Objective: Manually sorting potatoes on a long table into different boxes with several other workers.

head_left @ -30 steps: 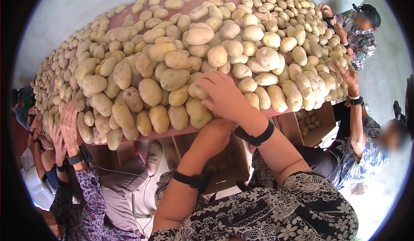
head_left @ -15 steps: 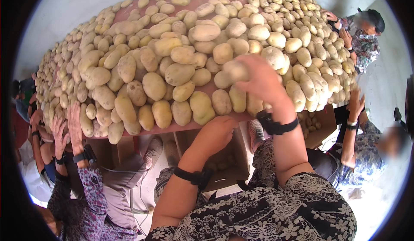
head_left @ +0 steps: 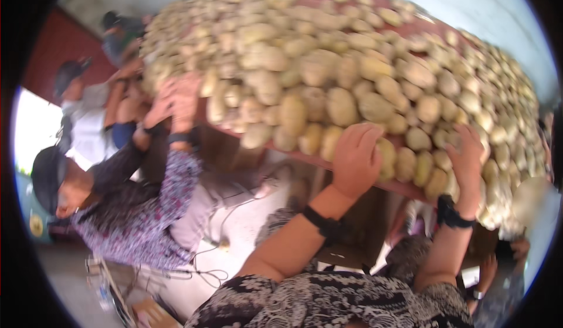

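Observation:
Many pale brown potatoes point(head_left: 342, 106) cover a red-topped table point(head_left: 311, 159) in a thick layer. My left hand point(head_left: 356, 159) lies over the table's front edge, against the nearest potatoes. Its fingers are together and bent downward; what is under them is hidden. Farther right, my right hand point(head_left: 467, 158) curves its thumb and fingers around a potato among those at the front of the pile. Blur softens its outline. Each of my wrists carries a black band, the left band point(head_left: 324, 222) and the right band point(head_left: 455, 212).
At my left, a co-worker in a patterned purple shirt point(head_left: 132, 222) has both hands point(head_left: 176, 102) at the potatoes. More people are beyond and at the far right. Below the table stands an open cardboard box point(head_left: 352, 234). Cables point(head_left: 214, 269) trail across the floor.
The view has swung left, showing more of the left-hand co-workers. My right hand has drawn back from the middle of the pile to its front. My left hand now reaches onto the edge potatoes.

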The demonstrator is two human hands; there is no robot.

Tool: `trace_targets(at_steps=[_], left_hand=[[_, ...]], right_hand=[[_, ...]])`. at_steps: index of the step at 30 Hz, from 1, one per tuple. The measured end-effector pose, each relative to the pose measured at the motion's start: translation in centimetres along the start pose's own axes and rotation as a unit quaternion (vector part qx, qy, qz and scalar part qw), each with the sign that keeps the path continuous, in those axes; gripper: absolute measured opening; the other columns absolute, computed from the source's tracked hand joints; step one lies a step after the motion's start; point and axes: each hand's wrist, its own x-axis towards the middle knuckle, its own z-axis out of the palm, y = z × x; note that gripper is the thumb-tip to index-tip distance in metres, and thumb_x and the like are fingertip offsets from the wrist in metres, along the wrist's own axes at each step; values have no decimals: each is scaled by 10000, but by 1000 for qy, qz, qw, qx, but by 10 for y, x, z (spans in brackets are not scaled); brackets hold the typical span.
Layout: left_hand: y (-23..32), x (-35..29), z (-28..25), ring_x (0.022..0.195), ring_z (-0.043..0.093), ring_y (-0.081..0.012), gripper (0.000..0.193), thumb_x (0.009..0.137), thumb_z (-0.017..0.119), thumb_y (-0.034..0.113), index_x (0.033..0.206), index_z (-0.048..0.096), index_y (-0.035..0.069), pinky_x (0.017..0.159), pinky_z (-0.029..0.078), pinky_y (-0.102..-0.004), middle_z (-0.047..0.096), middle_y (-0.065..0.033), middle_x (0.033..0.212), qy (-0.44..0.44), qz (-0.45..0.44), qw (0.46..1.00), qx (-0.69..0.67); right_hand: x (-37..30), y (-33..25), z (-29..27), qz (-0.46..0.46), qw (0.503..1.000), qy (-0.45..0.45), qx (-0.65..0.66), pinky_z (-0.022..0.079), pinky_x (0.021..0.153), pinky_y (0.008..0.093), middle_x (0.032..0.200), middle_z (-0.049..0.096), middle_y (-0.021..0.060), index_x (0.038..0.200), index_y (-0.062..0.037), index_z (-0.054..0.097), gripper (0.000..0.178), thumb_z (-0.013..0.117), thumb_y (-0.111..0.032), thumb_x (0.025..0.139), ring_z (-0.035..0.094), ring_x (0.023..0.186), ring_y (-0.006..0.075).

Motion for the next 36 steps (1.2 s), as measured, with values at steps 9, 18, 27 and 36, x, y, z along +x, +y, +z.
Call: trace_targets(at_steps=[9,18,27,36], left_hand=[[1,-7,-8,1093,560,-360,606,779,728,152,1334,528,14,972,448,-465,588,-167,1206,-35,-98,986,130],[-8,-13,3,1074,568,-291,576,773,752,224,1293,575,50,984,408,-435,635,-98,1068,-125,-115,968,186],[-18,-13,8,1049,576,-281,526,749,791,260,1204,603,77,1083,358,-493,638,-81,984,-77,-91,977,174],[-12,-16,21,1123,600,-277,497,761,809,207,1195,594,92,1157,271,-629,640,-84,1051,-47,-66,989,123]], right_hand=[[-16,-97,15,-122,969,-59,206,455,1023,446,1195,651,153,1143,-48,659,388,722,14,765,579,1187,363],[-26,-130,32,-201,958,-98,180,436,1025,454,1181,645,124,1134,-60,654,386,725,-25,756,584,1154,353],[-32,-128,43,-174,967,-101,154,370,1111,468,1327,580,164,1378,-94,530,610,710,-49,797,504,1277,377],[-30,-125,46,-118,954,-137,237,368,1134,466,1397,553,170,1481,-99,467,714,711,-12,816,490,1317,382]])
